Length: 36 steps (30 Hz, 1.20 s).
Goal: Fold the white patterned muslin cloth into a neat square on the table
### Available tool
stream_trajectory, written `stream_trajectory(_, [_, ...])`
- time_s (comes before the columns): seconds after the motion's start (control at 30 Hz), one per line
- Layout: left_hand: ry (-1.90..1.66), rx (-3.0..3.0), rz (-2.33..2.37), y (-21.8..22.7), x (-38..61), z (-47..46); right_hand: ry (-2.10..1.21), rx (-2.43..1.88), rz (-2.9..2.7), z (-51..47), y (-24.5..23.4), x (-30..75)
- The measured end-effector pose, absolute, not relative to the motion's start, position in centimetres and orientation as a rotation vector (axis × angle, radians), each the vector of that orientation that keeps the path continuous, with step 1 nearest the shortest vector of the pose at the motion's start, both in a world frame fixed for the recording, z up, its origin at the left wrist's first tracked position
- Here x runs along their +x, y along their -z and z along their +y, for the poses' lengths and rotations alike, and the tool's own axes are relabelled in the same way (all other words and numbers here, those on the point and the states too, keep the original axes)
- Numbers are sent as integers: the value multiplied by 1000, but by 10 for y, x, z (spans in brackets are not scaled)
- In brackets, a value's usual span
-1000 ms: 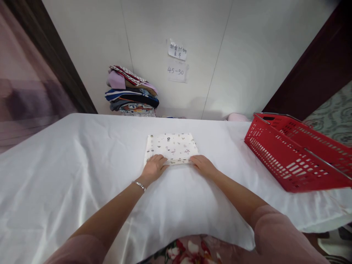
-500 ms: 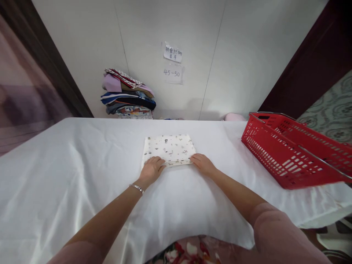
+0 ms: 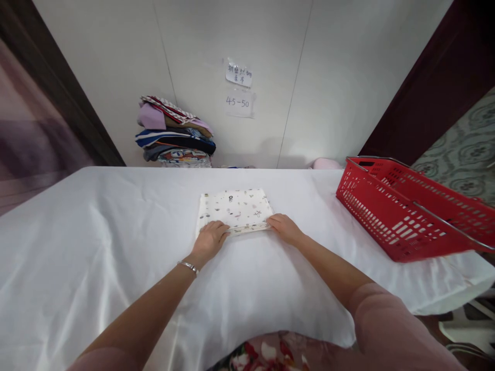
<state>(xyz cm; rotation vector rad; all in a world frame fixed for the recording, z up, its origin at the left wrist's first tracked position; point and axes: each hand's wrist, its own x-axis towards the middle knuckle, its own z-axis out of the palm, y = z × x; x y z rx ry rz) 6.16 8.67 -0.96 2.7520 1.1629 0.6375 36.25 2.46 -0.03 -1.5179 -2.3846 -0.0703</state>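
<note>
While the folded cloth (image 3: 235,211) lies flat near the middle of the white-covered bench (image 3: 96,232), its near edge is met by both hands: the left hand (image 3: 209,239) is set on the near left corner and the right hand (image 3: 283,228) on the near right corner. The cloth thus lies straight ahead of both grips, away from the body, with its long axis running left to right between them, so neither hand is clearly nearer. The fingers of each grip are laid flat and close together on the edge; whether the layers are pinched cannot be told. A red basket (image 3: 406,216) stands well apart to the right, and a stack of folded clothes (image 3: 174,131) is seen against the far wall.
</note>
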Motion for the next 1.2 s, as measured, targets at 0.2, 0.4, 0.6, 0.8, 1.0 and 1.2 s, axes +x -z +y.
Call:
stream_trajectory(0.2, [-636,2761,1141,12,61,89,-67,-1519,-2372,33,-5,366])
stream_trajectory(0.4, [-666,2783,1145,14,60,88,212,-1480,-2327,45,-2,366])
stream_trajectory(0.6, [-639,2799,1154,13,61,87,149,-1400,-2362,34,14,370])
stream_trajectory(0.8, [-642,2805,1150,13,60,86,73,-1303,-2430,28,10,379])
stream_trajectory(1.0, [-655,2803,1143,12,59,86,78,-1275,-2589,29,8,386])
stream_trajectory(1.2, [-666,2828,1103,14,56,85,248,-1351,-2555,34,17,382])
